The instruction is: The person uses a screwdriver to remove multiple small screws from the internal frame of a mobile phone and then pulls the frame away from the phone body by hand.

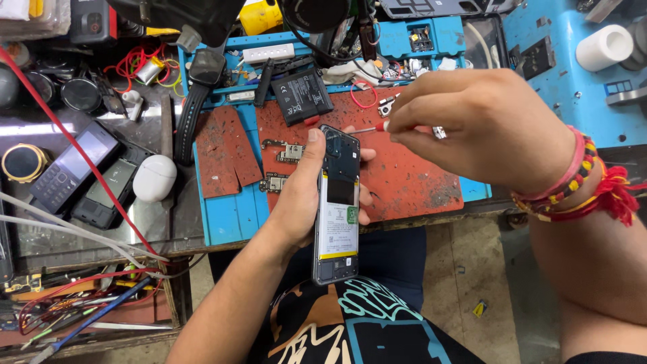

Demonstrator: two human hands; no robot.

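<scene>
Head view, item 1: phone (337,202), back cover already off, battery and upper shield exposed; judged mid-strip, boards and battery not yet out. Left hand (306,195) clamped round phone's mid-body, thumb on left edge near top, fingertips showing past right edge; phone held above mat edge and lap, top end toward bench.

Item 2: screwdriver (369,128), thin shaft, red-white collar. Right hand (478,131) fingers pinched shut on its handle; tip at phone's top right corner, contact w/ screw can't be told.

Item 3: bench. Red mat (411,175) behind phone. Two small boards (282,165) on mat, just left of left hand. Spare battery (301,96) farther back. White earbud case (154,178) and keypad phone (64,168) well left.
</scene>
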